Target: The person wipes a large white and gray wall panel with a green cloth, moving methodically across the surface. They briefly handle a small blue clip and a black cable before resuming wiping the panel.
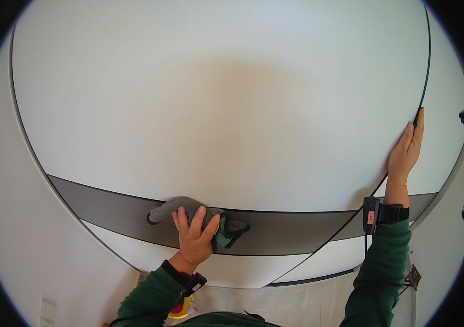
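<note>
A large white door panel (215, 122) with a dark grey band (281, 233) across its lower part fills most of the view. My left hand (195, 233) holds a grey and green cloth (183, 203) against the band, close to its upper edge. Part of the cloth bunches out on both sides of my fingers. Further right, my right hand (405, 151) lies along the dark vertical edge (427, 73) of the door, fingers straight and pointing up. Its palm faces the edge, and nothing loose shows in it.
Another white panel (446, 114) lies beyond the dark edge. Plain walls (15, 204) flank the doors, with a socket plate (48, 310) low on the left. Below are a tiled floor (293, 302), a yellow object (183, 308) and a dark brown item (412, 278).
</note>
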A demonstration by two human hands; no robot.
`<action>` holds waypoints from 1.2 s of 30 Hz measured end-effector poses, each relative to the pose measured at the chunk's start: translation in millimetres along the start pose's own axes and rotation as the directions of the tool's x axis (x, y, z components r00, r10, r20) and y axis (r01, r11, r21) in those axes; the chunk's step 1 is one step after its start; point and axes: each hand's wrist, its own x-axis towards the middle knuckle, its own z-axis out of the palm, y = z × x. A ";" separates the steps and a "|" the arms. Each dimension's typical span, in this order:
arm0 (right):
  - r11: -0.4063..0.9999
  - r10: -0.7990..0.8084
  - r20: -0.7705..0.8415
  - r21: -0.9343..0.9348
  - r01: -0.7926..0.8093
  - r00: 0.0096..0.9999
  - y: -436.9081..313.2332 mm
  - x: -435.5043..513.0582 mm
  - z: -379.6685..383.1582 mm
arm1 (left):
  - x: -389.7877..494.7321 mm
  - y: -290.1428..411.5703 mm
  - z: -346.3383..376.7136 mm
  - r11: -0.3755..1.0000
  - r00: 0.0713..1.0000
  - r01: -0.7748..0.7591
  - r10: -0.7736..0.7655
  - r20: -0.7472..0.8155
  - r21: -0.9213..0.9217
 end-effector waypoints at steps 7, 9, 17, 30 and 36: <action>0.982 0.085 0.247 0.144 -0.123 0.965 13.6 -92.5 -23.5 | 16.4 53.2 39.3 0.999 0.999 -0.037 0.037 0.010 0.005; 0.921 0.308 0.310 0.141 -0.363 0.900 25.8 -168.0 -55.4 | 8.9 60.2 46.2 1.000 1.000 -0.026 0.026 -0.008 -0.004; 0.960 0.060 0.899 -0.171 -0.223 -0.433 93.0 -566.1 -277.9 | -3.8 127.4 58.6 0.968 0.952 -0.248 0.250 0.177 -0.036; 0.572 0.414 0.431 -0.808 -0.139 -0.802 77.8 -570.7 -454.8 | 68.5 262.8 131.4 0.703 0.679 -0.671 0.711 0.184 -0.236; 0.635 0.406 0.604 -0.726 -0.264 -0.685 80.3 -598.6 -432.9 | 59.8 228.5 117.9 0.683 0.628 -0.642 0.729 0.271 -0.349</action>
